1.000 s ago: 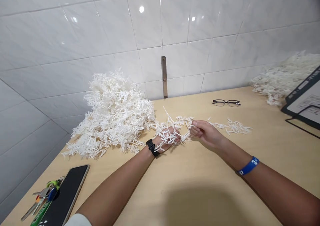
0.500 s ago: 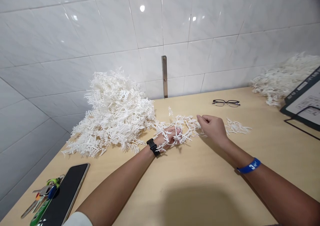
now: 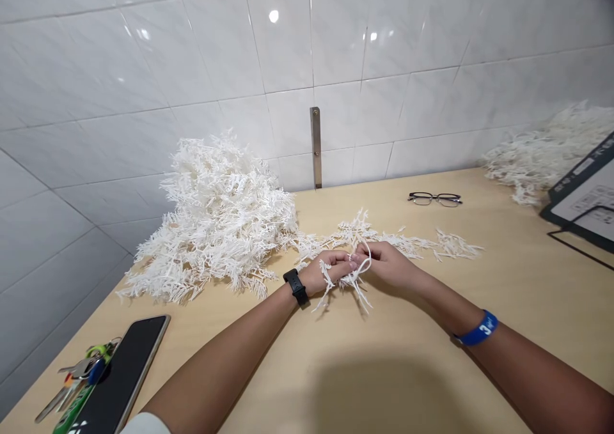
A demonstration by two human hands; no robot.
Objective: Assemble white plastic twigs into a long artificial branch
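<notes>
My left hand (image 3: 326,270), with a black watch at the wrist, is closed on a white plastic branched sprig (image 3: 352,279) whose tips hang down onto the table. My right hand (image 3: 387,263), with a blue wristband on the forearm, meets it fingertip to fingertip and pinches the same sprig. Just behind the hands several loose white sprigs (image 3: 407,242) lie in a row on the wooden table (image 3: 384,370). A big heap of the same white sprigs (image 3: 215,220) rises at the left against the tiled wall.
A pair of glasses (image 3: 434,198) lies at the back of the table. A second white heap (image 3: 542,156) and a black clipboard stand (image 3: 582,201) sit at the far right. A phone (image 3: 119,376) and a bunch of keys (image 3: 79,379) lie at the front left.
My right hand went out to the loose sprigs and came back to my left hand. Both hands now grip one sprig together, lower and nearer to me.
</notes>
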